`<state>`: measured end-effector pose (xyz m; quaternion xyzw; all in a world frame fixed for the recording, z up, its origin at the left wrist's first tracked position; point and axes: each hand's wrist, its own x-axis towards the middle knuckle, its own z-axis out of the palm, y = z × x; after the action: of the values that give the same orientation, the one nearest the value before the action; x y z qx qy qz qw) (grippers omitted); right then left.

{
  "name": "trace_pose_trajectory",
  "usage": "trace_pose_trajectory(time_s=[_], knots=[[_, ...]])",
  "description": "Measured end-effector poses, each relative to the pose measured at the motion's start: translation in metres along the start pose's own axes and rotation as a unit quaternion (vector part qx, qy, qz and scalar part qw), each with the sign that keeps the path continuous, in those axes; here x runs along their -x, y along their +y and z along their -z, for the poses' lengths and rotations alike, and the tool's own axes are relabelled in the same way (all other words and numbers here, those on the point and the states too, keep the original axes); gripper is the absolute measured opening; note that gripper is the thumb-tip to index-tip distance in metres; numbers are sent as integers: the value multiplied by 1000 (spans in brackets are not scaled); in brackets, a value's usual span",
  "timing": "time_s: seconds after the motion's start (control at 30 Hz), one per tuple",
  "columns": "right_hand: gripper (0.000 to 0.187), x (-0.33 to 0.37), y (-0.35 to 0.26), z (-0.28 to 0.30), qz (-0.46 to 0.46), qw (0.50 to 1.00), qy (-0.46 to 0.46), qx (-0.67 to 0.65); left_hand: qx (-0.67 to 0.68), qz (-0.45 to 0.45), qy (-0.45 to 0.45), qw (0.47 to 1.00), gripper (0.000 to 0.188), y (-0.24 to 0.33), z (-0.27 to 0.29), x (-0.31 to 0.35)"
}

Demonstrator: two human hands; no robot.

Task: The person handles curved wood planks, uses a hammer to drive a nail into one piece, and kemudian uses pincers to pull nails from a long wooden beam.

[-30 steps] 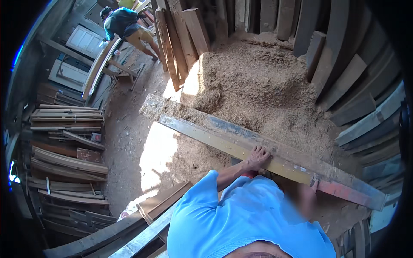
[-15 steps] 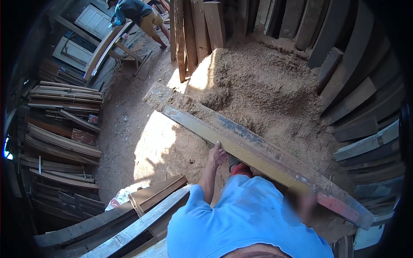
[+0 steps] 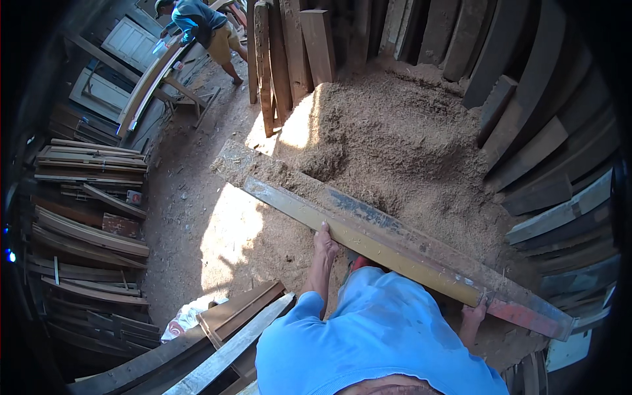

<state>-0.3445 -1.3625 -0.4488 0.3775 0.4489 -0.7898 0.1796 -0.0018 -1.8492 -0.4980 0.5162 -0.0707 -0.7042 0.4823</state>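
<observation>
A long, narrow board [image 3: 401,261] with a yellowish-brown near face slants from the middle left to the lower right, just in front of my body. My left hand [image 3: 325,245] is closed on its near edge, the thumb up against the face. Lower right, my right hand [image 3: 473,313] grips it near where the yellowish face ends, its fingers partly hidden. Beyond the right hand the long piece continues as a red-painted stretch [image 3: 523,314]. Along the far side runs a worn, dusty surface [image 3: 368,209] with dark patches.
Sawdust and shavings [image 3: 408,138] heap up beyond the board. Upright timbers [image 3: 319,46] stand at the far side and curve round the right. Stacked boards [image 3: 92,230] line the left; more timbers [image 3: 230,352] lie near me. Far left, a person [image 3: 201,29] bends over a workbench.
My right hand, blurred above the board before, has come down and right to grip it. My left hand stays on the near edge, its thumb now upright. The view has shifted slightly.
</observation>
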Motion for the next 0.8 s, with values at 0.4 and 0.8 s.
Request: trace_pose_trajectory(time_s=[0.4,0.8], knots=[[37,57,-44,-26,28,997,70,22,-1,45,-19,999,32,27,-12,27],[32,162,-109,-91,123,955,-264,-61,107,18,-152,982,34,123,-78,90]])
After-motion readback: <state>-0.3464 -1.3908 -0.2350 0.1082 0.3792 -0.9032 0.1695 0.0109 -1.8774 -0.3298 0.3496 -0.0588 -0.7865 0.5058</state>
